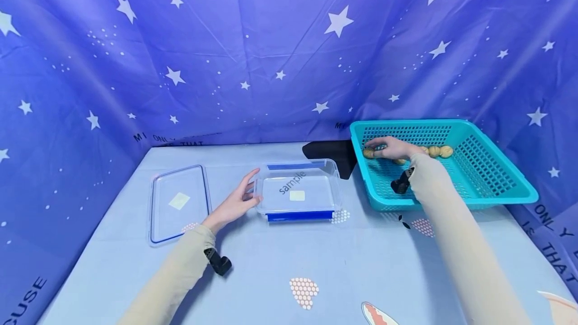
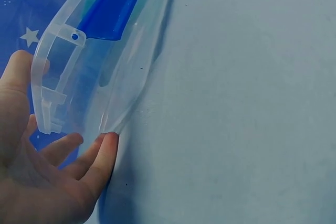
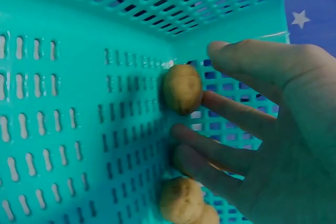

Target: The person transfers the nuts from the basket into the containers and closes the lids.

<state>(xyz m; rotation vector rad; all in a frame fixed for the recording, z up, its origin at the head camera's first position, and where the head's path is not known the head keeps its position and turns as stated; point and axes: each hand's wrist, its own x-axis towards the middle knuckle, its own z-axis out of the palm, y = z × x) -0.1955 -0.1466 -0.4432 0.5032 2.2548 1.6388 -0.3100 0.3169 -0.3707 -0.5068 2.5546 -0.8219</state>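
My left hand (image 1: pixel 232 207) is at the left end of a clear plastic container (image 1: pixel 311 207) with blue side clips. In the left wrist view its thumb laps over the rim and fingertips touch the lower wall. Inside the teal basket (image 1: pixel 375 192), my right hand (image 1: pixel 393 148) reaches toward a walnut (image 3: pixel 182 88) in the corner. The index fingertip is against or just behind that walnut, while the thumb stands apart from it. More walnuts (image 3: pixel 181 200) lie below the fingers, one partly hidden by them.
A clear lid (image 1: pixel 167 214) with a blue seal lies left of the container. Several walnuts (image 1: pixel 446 151) sit along the basket's far side. A black patch (image 1: pixel 331 154) lies between container and basket. Blue star-patterned cloth (image 1: pixel 271 99) stands behind the table.
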